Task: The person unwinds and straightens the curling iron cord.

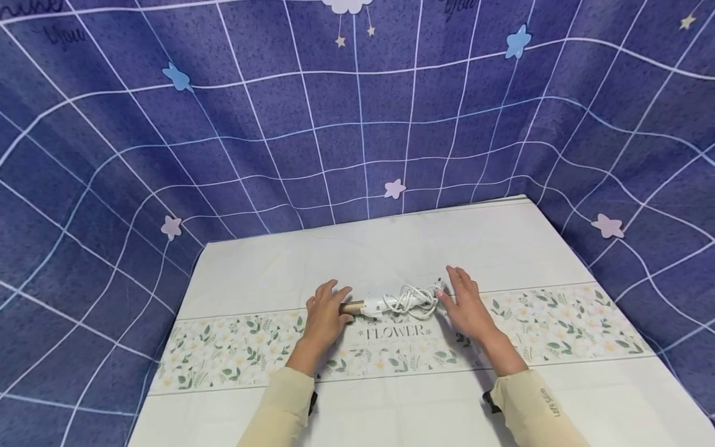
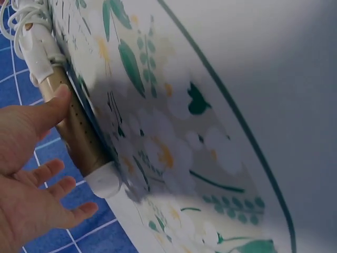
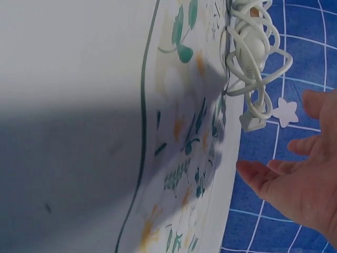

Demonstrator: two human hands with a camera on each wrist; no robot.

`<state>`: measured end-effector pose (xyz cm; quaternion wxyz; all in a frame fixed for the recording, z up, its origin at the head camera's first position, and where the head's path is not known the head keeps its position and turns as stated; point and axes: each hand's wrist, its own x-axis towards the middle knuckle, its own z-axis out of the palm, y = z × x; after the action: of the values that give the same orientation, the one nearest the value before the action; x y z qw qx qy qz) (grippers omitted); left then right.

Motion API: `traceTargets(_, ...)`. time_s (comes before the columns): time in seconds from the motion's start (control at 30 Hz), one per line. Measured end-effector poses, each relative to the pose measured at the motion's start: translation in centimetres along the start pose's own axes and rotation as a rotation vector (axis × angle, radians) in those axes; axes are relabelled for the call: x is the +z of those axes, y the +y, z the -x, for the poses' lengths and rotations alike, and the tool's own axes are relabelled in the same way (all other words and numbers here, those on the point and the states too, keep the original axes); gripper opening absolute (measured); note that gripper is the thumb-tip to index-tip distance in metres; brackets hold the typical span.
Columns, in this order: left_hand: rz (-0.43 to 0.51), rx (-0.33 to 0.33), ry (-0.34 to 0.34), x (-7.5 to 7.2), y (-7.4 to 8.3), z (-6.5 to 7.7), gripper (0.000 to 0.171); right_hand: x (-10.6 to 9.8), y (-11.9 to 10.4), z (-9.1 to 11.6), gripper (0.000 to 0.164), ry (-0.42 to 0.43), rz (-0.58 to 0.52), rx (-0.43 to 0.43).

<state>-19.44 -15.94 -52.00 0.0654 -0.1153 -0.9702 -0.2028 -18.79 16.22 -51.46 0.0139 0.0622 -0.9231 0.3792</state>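
A hair curling iron lies across the table's printed band, its white handle in the middle and its gold barrel to the left. Small holes dot the barrel, which ends in a white tip. A white cord is wound loosely round the handle, with the plug at the right end. My left hand is at the barrel, thumb resting on it and the other fingers spread. Beside the plug end, my right hand has its fingers extended and apart, holding nothing.
The white table cover has a floral band with the word FLOWER. A blue gridded curtain with stars stands round the back and both sides of the table.
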Motion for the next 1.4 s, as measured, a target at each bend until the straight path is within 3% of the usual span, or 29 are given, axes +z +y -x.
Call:
traceTargets(0.33,-0.041,-0.027,-0.039,0.9,0.7,-0.4,0.049,0.8,-0.3,-0.3,0.069,-0.027,-0.002,0.045)
traceTargets(0.57,-0.052,-0.019,-0.019,1.5,1.2,-0.4,0.036,1.5,-0.5,-0.2,0.069,-0.067,-0.043,0.075)
traceTargets(0.8,-0.062,-0.052,-0.016,1.9,1.9,-0.5,0.028,2.1,-0.6,-0.5,0.069,-0.076,-0.061,0.105)
traceTargets(1.2,-0.084,-0.073,-0.001,2.1,2.1,-0.4,0.025,2.4,-0.8,-0.7,0.071,-0.051,-0.106,0.153)
traceTargets(1.4,-0.076,-0.054,0.038,1.7,2.2,-0.2,0.036,2.7,-1.2,-0.6,0.063,-0.025,-0.144,0.127)
